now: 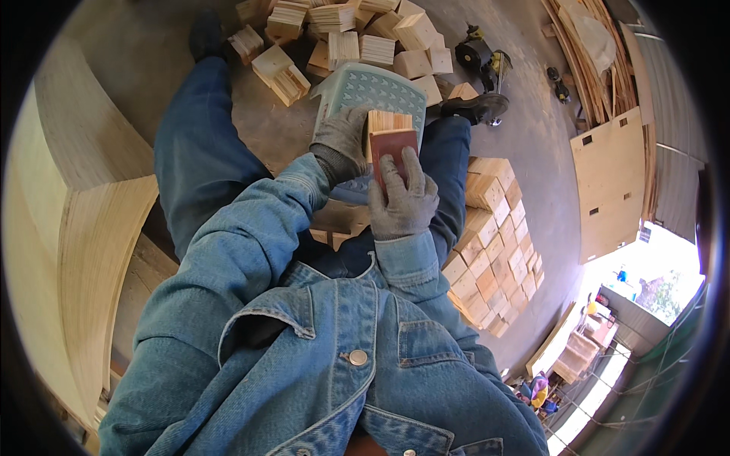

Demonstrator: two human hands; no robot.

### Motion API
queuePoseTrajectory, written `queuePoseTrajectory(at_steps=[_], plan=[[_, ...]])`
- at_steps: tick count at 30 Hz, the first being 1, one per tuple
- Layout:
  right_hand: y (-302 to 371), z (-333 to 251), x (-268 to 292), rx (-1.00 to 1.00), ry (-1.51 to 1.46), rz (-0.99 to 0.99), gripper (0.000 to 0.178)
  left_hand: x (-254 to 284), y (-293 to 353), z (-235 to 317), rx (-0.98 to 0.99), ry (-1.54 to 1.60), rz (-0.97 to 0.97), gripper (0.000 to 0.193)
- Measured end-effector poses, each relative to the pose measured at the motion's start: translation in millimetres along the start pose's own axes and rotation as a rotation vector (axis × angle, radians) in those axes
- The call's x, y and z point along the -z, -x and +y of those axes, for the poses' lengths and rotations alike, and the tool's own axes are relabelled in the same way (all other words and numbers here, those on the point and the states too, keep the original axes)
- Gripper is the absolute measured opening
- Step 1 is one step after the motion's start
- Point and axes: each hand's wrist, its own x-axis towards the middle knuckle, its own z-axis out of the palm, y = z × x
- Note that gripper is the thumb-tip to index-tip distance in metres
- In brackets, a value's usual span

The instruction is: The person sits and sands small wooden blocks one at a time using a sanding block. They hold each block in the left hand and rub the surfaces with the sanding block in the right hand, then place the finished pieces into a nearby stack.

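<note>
My left hand (342,140), in a grey knit glove, is closed round the side of a pale wooden block (391,121) held over the stool. In my right hand (407,196), also gloved, is a flat reddish-brown sanding block (385,144); the fingers lie along its face. It rests against the near side of the wooden block and hides much of it. Between my legs stands a pale blue-green plastic stool (357,82) with a patterned top, just beyond both hands.
Loose wooden blocks (342,49) lie heaped on the floor beyond the stool. A neat stack of blocks (494,243) stands by my right leg. Large plywood sheets (99,251) fill the left side. A black-and-yellow power tool (477,55) lies near my right shoe; boards (608,182) lean at far right.
</note>
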Motion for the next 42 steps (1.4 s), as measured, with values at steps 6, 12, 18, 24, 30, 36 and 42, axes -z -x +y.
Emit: queuePoseTrajectory(at_steps=[6,12,18,24,30,36,42], plan=[[-19,3,-6,-0.037,0.017,0.033,0.049,8,-1,6,0.022,-0.014,0.012,0.090],[4,3,4,-0.025,0.048,-0.019,0.050,4,2,4,-0.004,-0.034,0.027,0.092],[-36,1,-5,-0.028,0.070,-0.018,0.051,0,-1,3,0.026,0.001,0.035,0.092],[5,8,-1,-0.011,0.000,0.045,0.051,4,0,6,0.036,0.030,0.010,0.094],[-17,7,-5,-0.004,0.040,0.028,0.051,5,0,7,-0.025,0.014,0.062,0.093],[-13,16,3,-0.083,0.014,-0.009,0.051,7,2,6,0.009,-0.004,-0.016,0.090],[-4,5,-5,-0.010,0.015,-0.019,0.051,4,2,7,0.011,-0.012,0.022,0.088]])
